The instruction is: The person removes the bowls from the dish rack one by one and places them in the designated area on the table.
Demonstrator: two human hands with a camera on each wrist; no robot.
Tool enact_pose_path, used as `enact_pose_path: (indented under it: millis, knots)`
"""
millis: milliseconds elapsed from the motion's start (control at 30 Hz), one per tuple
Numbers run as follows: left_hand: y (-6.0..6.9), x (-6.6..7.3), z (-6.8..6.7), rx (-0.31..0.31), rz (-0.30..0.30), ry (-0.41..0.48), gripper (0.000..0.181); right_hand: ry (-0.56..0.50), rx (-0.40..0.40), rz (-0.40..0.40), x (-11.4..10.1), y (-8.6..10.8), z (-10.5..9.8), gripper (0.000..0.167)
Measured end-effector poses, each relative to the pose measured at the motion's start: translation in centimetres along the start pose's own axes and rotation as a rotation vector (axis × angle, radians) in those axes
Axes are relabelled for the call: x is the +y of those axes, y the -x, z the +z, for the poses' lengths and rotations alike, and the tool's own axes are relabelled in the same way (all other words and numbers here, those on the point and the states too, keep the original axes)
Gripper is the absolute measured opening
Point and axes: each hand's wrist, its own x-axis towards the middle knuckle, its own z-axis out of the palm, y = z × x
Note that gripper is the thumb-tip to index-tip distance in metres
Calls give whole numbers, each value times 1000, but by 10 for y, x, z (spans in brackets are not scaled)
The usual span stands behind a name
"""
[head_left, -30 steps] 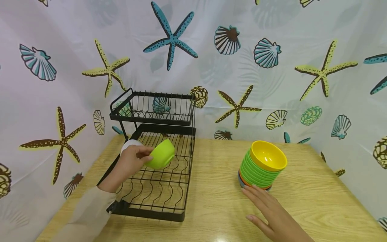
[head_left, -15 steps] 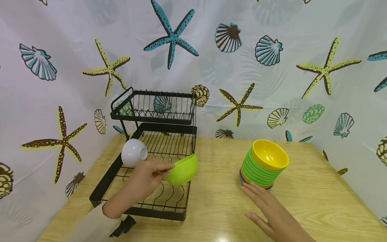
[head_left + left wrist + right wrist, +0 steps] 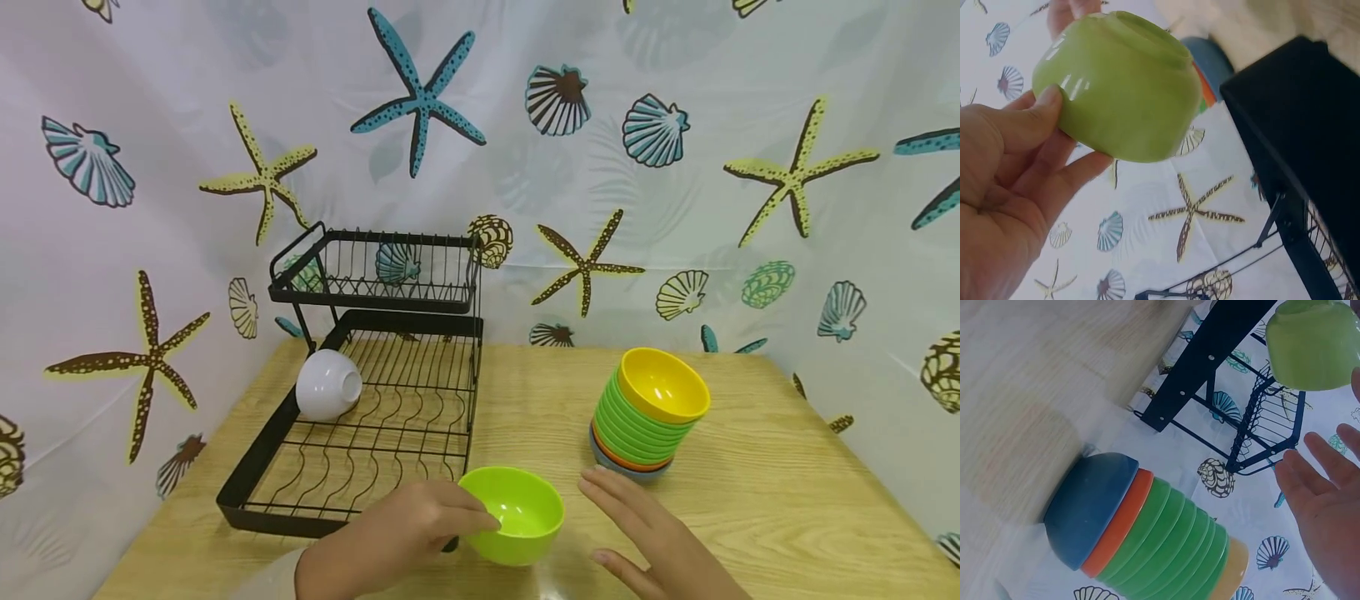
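A lime-green bowl (image 3: pixel 517 517) is pinched at its left rim by my left hand (image 3: pixel 408 533), thumb outside and fingers near the inside. It hangs upright just off the rack's front right corner; the left wrist view shows the bowl's underside (image 3: pixel 1122 87). My right hand (image 3: pixel 656 533) has its fingers straight, a short way right of that bowl and touching nothing. Beyond the right fingertips leans a stack of nested bowls (image 3: pixel 645 425): blue-grey at the bottom, then orange, several green ones and a yellow one on top. In the right wrist view the blue bowl (image 3: pixel 1091 506) rests on the table.
A black two-tier dish rack (image 3: pixel 255 483) stands on the left of the wooden table (image 3: pixel 787 467). One white bowl (image 3: pixel 327 385) sits on its side at the lower tier's left. A patterned curtain (image 3: pixel 585 183) encloses the back and sides.
My left hand has carried the lime-green bowl from above the rack rightward and toward me, tipping it upright. The white bowl has come into full view. My right hand has hardly moved.
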Motion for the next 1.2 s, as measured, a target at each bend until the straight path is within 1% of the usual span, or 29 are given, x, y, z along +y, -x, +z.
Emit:
enact_pose_path:
  millis: [100,167,233,300,400,467,500,567,633,700,733,767,800,933,1000,1100,1133,1200]
  knots:
    - [-3,2,4,-32,46,9,41,-30,33,-73,-2,-4,2,60]
    - [-5,4,7,-36,82,-6,38,-56,54,-123,-4,-6,3,59]
    - [-7,5,10,-37,115,-28,33,-81,59,-146,-6,-8,2,57]
    - [-8,5,12,-42,138,-41,31,-97,63,-149,-9,-9,2,54]
    - [-9,4,15,-34,170,-45,30,-126,89,-178,-12,-10,3,46]
    - [-8,3,15,-22,195,-55,30,-127,133,-231,-12,-12,4,37]
    - [-8,3,15,-16,197,-45,30,-126,153,-258,-12,-13,5,33]
    - [-9,2,16,-2,217,-48,29,-127,174,-283,-11,-13,5,26]
    - [-9,3,16,2,218,-46,27,-115,182,-281,-11,-12,6,21]
    - [-10,3,16,-5,208,-23,26,-114,174,-255,-12,-10,6,19]
    - [-10,3,16,-8,216,-32,25,-118,168,-240,-13,-9,6,18]
    - [-10,3,15,-17,210,-24,25,-122,166,-234,-13,-8,7,17]
    - [-10,3,15,-24,214,-35,25,-127,161,-223,-14,-7,7,16]
    - [-9,0,13,-44,266,-115,27,-121,150,-189,-18,-5,9,17]
    - [-8,-1,12,-53,278,-131,27,-104,155,-187,-19,-5,10,18]
    - [-8,0,12,-65,252,-95,26,-78,171,-205,-20,-6,10,19]
    - [-8,0,12,-61,252,-99,25,-69,174,-208,-20,-6,10,19]
    - [-9,1,13,-55,237,-80,24,-56,173,-204,-21,-7,8,19]
